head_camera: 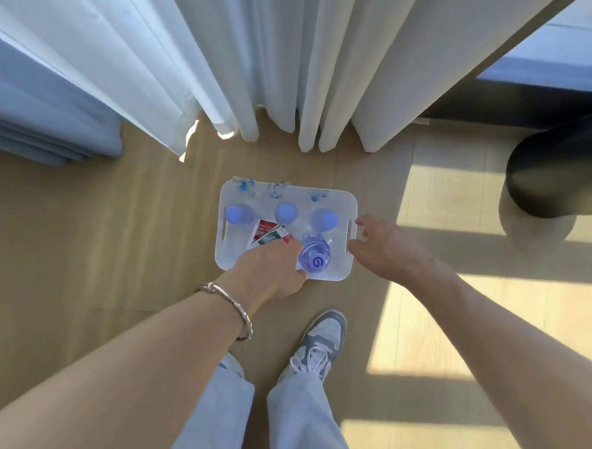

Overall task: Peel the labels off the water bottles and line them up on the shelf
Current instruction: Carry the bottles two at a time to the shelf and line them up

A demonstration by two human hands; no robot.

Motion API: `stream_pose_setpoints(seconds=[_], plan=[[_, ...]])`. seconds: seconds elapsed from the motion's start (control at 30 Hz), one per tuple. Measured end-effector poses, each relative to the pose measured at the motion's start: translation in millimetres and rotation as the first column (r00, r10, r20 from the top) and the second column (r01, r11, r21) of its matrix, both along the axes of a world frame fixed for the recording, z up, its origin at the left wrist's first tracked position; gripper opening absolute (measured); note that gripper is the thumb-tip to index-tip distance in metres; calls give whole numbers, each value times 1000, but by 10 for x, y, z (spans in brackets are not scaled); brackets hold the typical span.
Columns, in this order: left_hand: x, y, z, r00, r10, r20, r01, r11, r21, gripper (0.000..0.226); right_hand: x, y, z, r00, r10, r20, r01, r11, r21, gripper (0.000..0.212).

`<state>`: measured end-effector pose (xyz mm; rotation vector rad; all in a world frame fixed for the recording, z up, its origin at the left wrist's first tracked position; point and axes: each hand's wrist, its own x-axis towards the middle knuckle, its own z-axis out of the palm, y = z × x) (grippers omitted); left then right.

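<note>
Clear glossy plastic bottles (315,256); matt white plastic shelf (228,255); smooth wood floor (81,230); cloth curtains (279,51); shiny metal bracelet (229,298).

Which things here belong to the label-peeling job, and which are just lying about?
Job:
- front bottle, held by the left hand
- back row of bottles
- peeled label
- white shelf, with the right hand at its edge

Lying about:
- curtains
- shoe
- bracelet
- dark round object
</note>
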<state>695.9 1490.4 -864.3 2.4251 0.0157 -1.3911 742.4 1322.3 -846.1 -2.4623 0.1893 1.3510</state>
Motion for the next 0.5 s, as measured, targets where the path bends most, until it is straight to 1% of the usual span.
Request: stream_pose_setpoints(seconds=[0.2, 0.27, 0.33, 0.4, 0.5], plan=[[33, -311, -614, 987, -81, 135, 91, 994, -66, 39, -12, -157, -470, 998, -46, 49, 46, 999, -5, 51], [40, -395, -754, 981, -120, 155, 132, 989, -68, 42, -36, -180, -572, 997, -48, 67, 48, 999, 4, 51], [29, -462, -905, 980, -137, 144, 148, 987, -67, 47, -69, -189, -663, 995, -56, 87, 54, 998, 23, 50], [-16, -489, -1031, 988, -100, 118, 109, 992, -66, 45, -97, -169, -744, 994, -56, 98, 52, 998, 39, 49], [-90, -490, -1132, 990, 9, 139, 5, 995, -99, 29, -94, -131, -838, 992, -58, 114, 52, 997, 52, 46]])
